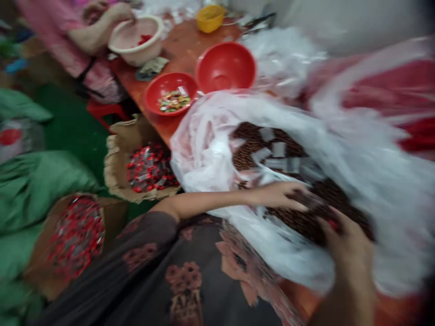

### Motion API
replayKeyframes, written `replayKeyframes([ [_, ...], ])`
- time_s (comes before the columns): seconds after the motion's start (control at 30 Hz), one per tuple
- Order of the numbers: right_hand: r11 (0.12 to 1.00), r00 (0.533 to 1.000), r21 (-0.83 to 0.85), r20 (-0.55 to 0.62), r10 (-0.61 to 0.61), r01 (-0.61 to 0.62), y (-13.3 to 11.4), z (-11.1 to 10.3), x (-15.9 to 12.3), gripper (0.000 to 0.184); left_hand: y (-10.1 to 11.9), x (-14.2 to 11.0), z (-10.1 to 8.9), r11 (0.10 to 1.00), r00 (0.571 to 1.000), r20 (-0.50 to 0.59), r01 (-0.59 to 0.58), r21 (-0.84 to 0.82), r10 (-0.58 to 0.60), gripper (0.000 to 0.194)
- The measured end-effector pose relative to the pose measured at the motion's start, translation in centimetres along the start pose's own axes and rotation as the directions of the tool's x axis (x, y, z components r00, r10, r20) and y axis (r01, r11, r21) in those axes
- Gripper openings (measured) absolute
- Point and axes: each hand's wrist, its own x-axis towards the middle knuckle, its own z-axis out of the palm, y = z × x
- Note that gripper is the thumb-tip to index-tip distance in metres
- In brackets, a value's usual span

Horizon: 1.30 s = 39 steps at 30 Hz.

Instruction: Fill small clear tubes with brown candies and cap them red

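A large clear-white plastic bag [217, 154] lies open in front of me, holding a mass of small brown wrapped sweets [306, 222]. My left hand [278, 195] reaches across from the left, its fingers curled into the brown pile. Whether those fingers grip anything is hard to tell through the blur. From the lower right, my right hand [346, 253] closes on a clump of the brown pieces at the bag's mouth. A small red bit shows by its fingers.
On the orange table [180, 50] stand red bowls [226, 68], one holding mixed sweets [171, 100]. A co-worker's hand [118, 12] rests on a beige basin [136, 38]. Cardboard boxes [115, 158] of red-and-silver pieces [151, 167] stand on the floor beside green sacks [34, 190].
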Motion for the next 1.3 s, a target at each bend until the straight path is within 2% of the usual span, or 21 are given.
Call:
replayKeyframes([
  [0.03,1.000,0.999,-0.005,0.037,0.020,-0.020,0.1,0.7,-0.2,0.047,0.6,-1.0,-0.8,1.000,1.000,-0.012,0.024,-0.018,-0.024,0.028],
  [0.1,0.998,0.998,-0.027,0.037,0.055,-0.054,0.3,1.5,-0.1,0.049,1.3,-2.1,-2.2,0.998,0.998,-0.053,0.043,-0.037,-0.044,0.038],
  [0.17,0.986,0.989,-0.100,0.052,0.142,-0.136,0.3,1.3,0.0,0.043,1.5,-2.5,-3.0,0.997,0.995,-0.068,0.075,-0.036,-0.077,0.046],
  [0.27,0.957,0.967,-0.165,0.053,0.250,-0.238,-0.3,0.3,-0.5,0.034,1.7,-2.7,-3.1,0.987,0.987,-0.062,0.143,-0.072,-0.148,0.053],
  [0.33,0.959,0.961,-0.067,-0.026,0.275,-0.276,-1.0,-0.1,-0.9,0.030,1.8,-2.7,-2.8,0.980,0.983,-0.056,0.169,-0.109,-0.176,0.053],
  [0.4,0.941,0.937,0.187,-0.156,0.311,-0.281,-1.9,-0.2,-1.3,0.029,1.7,-2.6,-2.5,0.972,0.978,-0.059,0.189,-0.139,-0.199,0.054],
  [0.47,0.823,0.885,0.522,-0.245,0.396,-0.224,-3.1,0.0,-1.3,0.031,1.7,-2.4,-2.4,0.967,0.974,-0.072,0.203,-0.153,-0.216,0.055],
  [0.57,0.492,0.839,0.864,-0.184,0.512,-0.111,-5.0,0.4,-1.0,0.033,1.9,-2.3,-2.2,0.965,0.970,-0.079,0.216,-0.148,-0.229,0.055],
  [0.63,0.293,0.839,0.954,-0.103,0.534,-0.070,-5.9,0.5,-0.8,0.037,2.3,-2.3,-2.2,0.963,0.969,-0.049,0.235,-0.135,-0.243,0.054],
  [0.7,0.148,0.851,0.988,-0.046,0.524,-0.038,-6.3,0.7,-0.7,0.043,2.7,-2.4,-2.2,0.964,0.969,-0.016,0.244,-0.106,-0.247,0.053],
  [0.77,0.047,0.871,0.999,-0.004,0.492,-0.022,-6.5,0.8,-0.5,0.048,2.9,-2.4,-2.2,0.971,0.972,0.006,0.233,-0.051,-0.233,0.053],
  [0.83,-0.006,0.890,0.999,0.039,0.454,-0.040,-6.5,1.0,-0.5,0.044,2.9,-2.3,-2.1,0.979,0.979,0.002,0.204,0.026,-0.204,0.052],
  [0.97,-0.008,0.899,0.994,0.105,0.425,-0.112,-7.1,1.2,-0.5,0.029,2.6,-2.2,-1.5,0.981,0.986,0.033,0.158,0.114,-0.163,0.047],
  [1.1,0.061,0.907,0.990,0.094,0.410,-0.130,-7.8,1.1,-1.0,0.026,2.3,-2.4,-0.8,0.981,0.990,0.070,0.111,0.156,-0.123,0.048],
  [1.2,0.194,0.940,0.968,0.088,0.331,-0.159,-8.0,0.7,-1.6,0.024,2.3,-2.6,-0.6,0.976,0.996,0.065,0.050,0.214,-0.066,0.043],
  [1.3,0.382,0.973,0.910,0.085,0.214,-0.164,-7.7,0.1,-2.2,0.028,2.5,-2.9,-0.7,0.963,0.995,0.081,0.032,0.268,-0.055,0.040],
])
